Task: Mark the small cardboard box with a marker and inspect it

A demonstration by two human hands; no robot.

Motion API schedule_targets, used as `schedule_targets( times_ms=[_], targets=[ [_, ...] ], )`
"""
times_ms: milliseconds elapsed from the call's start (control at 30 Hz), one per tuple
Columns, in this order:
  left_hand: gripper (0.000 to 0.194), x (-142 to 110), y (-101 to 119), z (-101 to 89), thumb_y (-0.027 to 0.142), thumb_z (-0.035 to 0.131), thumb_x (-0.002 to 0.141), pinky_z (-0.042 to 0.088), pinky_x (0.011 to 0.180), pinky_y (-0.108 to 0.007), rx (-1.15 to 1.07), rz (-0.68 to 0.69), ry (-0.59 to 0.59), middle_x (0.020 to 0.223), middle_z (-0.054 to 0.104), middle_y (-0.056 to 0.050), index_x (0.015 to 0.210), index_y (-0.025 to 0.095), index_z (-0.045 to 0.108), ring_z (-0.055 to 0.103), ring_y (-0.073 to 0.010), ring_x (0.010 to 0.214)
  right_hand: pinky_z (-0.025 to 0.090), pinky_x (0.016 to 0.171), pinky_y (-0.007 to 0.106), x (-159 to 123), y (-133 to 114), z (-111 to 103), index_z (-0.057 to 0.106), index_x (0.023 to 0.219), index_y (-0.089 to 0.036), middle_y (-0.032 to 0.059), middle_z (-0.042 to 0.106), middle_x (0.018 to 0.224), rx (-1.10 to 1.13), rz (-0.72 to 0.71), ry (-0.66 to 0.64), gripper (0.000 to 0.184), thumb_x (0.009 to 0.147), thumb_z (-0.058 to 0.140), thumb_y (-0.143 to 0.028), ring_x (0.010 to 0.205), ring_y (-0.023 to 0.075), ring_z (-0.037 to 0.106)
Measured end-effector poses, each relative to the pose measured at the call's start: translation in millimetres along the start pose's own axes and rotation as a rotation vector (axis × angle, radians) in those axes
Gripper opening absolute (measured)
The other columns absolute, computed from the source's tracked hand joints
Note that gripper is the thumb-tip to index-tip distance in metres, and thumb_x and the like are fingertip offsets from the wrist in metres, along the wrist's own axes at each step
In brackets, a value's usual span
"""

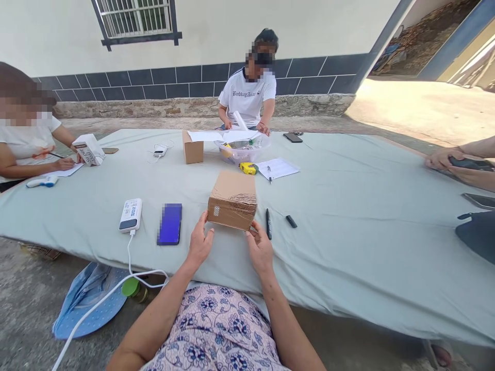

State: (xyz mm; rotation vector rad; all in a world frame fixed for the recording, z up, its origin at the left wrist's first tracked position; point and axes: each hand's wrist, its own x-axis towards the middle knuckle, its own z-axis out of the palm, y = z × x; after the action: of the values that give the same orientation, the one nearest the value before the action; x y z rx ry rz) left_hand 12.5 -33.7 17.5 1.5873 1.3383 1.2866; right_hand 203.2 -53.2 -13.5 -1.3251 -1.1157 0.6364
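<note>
A small brown cardboard box (233,201) sits on the grey-green cloth-covered table (348,216) right in front of me. My left hand (199,243) rests at its near left corner, fingers stretched up and touching the box. My right hand (260,248) lies at the near right corner, fingers loosely spread, fingertips at the box edge. Neither hand grips the box. A black pen (268,223) and its cap (291,221) lie just right of the box.
A blue phone (169,223) and a white power bank (130,214) with a cable lie to my left. Farther off are a second box (192,148), a clear bowl (243,149), a yellow tape measure (248,168) and papers (277,168). Other people sit at the left, far side and right.
</note>
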Motion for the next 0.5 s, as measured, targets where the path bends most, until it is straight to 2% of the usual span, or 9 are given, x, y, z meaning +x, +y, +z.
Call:
schedule_targets(
  times_ms=[67, 167, 300, 400, 500],
  targets=[
    [0.063, 0, -1, 0.3, 0.020, 0.053, 0.088, 0.042, 0.117, -0.051, 0.013, 0.007, 0.015, 0.150, 0.057, -0.013, 0.151, 0.022, 0.047, 0.051, -0.0277, 0.142, 0.058, 0.094, 0.046, 1, 2, -1, 0.058, 0.138, -0.018, 0.0165, 0.068, 0.136, -0.144, -0.070, 0.008, 0.053, 0.089, 0.048, -0.037, 0.115, 0.0285, 0.069],
    [0.060, 1, -4, 0.2, 0.021, 0.056, 0.086, 0.039, 0.120, -0.053, 0.087, 0.039, 0.023, 0.150, 0.058, -0.013, 0.146, 0.021, 0.052, 0.052, -0.0298, 0.142, 0.052, 0.103, 0.051, 3, 8, -2, 0.059, 0.137, -0.020, 0.0158, 0.068, 0.137, -0.280, -0.137, 0.020, 0.053, 0.088, 0.048, -0.035, 0.126, 0.0313, 0.063],
    [0.057, 3, -7, 1.1, 0.021, 0.055, 0.084, 0.045, 0.115, -0.052, 0.210, 0.065, 0.010, 0.143, 0.063, -0.017, 0.141, 0.016, 0.058, 0.057, -0.0321, 0.136, 0.042, 0.114, 0.059, 7, 18, 0, 0.060, 0.135, -0.016, 0.0181, 0.067, 0.136, -0.305, -0.151, 0.017, 0.056, 0.084, 0.052, -0.036, 0.130, 0.0352, 0.059],
    [0.053, 3, -7, 1.1, 0.019, 0.055, 0.082, 0.046, 0.114, -0.052, 0.242, 0.083, 0.029, 0.136, 0.067, -0.017, 0.134, 0.015, 0.063, 0.061, -0.0317, 0.131, 0.043, 0.112, 0.062, 7, 23, 2, 0.057, 0.138, -0.014, 0.0201, 0.065, 0.138, -0.307, -0.136, 0.029, 0.059, 0.082, 0.051, -0.035, 0.130, 0.0371, 0.058],
    [0.051, 4, -5, -8.1, 0.019, 0.052, 0.084, 0.042, 0.116, -0.054, 0.265, 0.098, 0.076, 0.138, 0.066, -0.017, 0.133, 0.014, 0.062, 0.058, -0.0317, 0.133, 0.046, 0.110, 0.059, 6, 25, 2, 0.054, 0.141, -0.016, 0.0188, 0.065, 0.139, -0.289, -0.115, 0.052, 0.061, 0.083, 0.050, -0.033, 0.127, 0.0348, 0.061]
  ],
)
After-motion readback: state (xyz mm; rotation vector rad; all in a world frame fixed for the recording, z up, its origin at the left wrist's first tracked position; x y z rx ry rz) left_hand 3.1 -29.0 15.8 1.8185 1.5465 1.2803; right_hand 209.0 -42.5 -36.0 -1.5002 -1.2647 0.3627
